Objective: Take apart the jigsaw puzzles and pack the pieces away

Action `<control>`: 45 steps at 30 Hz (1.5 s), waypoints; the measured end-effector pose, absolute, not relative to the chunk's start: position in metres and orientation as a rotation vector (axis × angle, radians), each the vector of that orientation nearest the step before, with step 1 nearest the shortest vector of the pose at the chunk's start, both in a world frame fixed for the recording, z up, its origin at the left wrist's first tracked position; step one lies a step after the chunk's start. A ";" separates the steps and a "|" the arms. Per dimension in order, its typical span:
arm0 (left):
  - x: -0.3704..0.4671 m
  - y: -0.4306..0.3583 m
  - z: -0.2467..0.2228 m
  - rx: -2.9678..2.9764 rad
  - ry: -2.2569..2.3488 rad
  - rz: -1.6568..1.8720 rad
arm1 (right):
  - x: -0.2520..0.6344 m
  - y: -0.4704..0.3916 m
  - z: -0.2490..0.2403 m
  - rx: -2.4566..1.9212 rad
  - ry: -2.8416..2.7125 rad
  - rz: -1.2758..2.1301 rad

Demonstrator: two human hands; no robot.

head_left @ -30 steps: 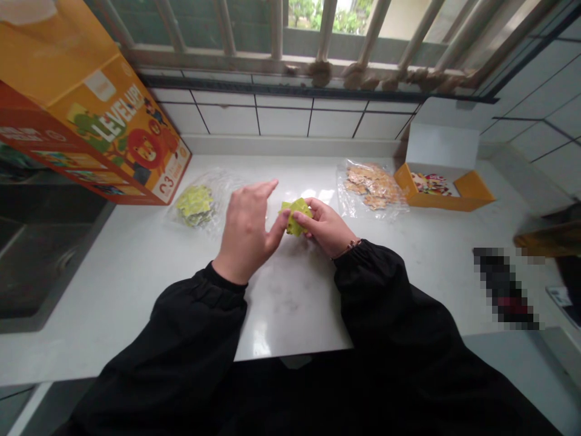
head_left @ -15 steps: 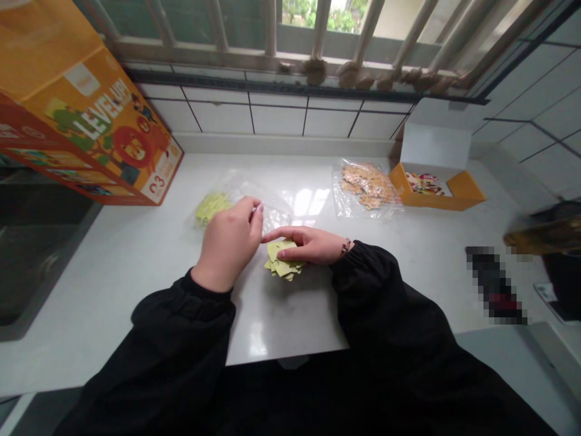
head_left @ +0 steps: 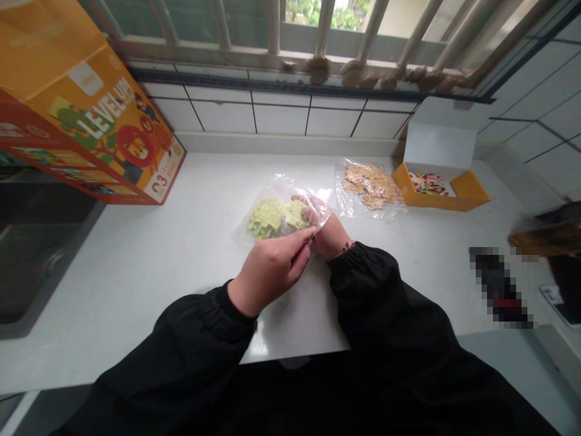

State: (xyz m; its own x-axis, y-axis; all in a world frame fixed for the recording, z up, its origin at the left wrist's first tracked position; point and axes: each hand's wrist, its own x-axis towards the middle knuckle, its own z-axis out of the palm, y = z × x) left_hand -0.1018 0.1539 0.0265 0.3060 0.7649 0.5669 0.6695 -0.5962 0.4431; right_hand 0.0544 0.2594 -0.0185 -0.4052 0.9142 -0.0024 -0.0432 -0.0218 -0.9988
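Note:
My left hand (head_left: 276, 263) pinches the rim of a clear plastic bag (head_left: 247, 227) between thumb and fingers. Through its open side reaches my right hand (head_left: 324, 224), with the fingers inside the film. They are closed on a small stack of yellow-green puzzle pieces (head_left: 295, 215). Left of that stack, a pile of similar yellow-green puzzle pieces (head_left: 264, 219) lies in the same bag. The film partly blurs the right fingertips. Above the white countertop, the two hands are close together near the bag's mouth.
A clear bag of orange puzzle pieces (head_left: 372, 184) lies to the right, beside an open yellow box (head_left: 442, 197) holding colourful pieces. A large orange box (head_left: 122, 133) stands at left, by a dark sink (head_left: 45, 260). A pixelated dark object (head_left: 499, 287) lies at far right.
The bag has moved right, pulled by my left hand, which now grips its rim. My right hand has moved up and carried the stack of puzzle pieces from above the counter into the bag.

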 end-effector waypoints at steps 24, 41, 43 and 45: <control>-0.114 0.178 0.015 2.323 1.781 0.746 | 0.056 0.261 -0.023 -1.123 -1.727 1.249; -0.129 0.192 0.011 2.226 1.796 0.796 | 0.083 0.245 0.024 -1.141 -1.690 0.308; -0.125 0.193 0.009 2.229 1.694 0.693 | 0.081 0.251 0.020 -1.134 -1.880 0.315; -0.124 0.195 0.007 2.244 1.711 0.666 | 0.075 0.255 0.013 -1.114 -2.150 0.389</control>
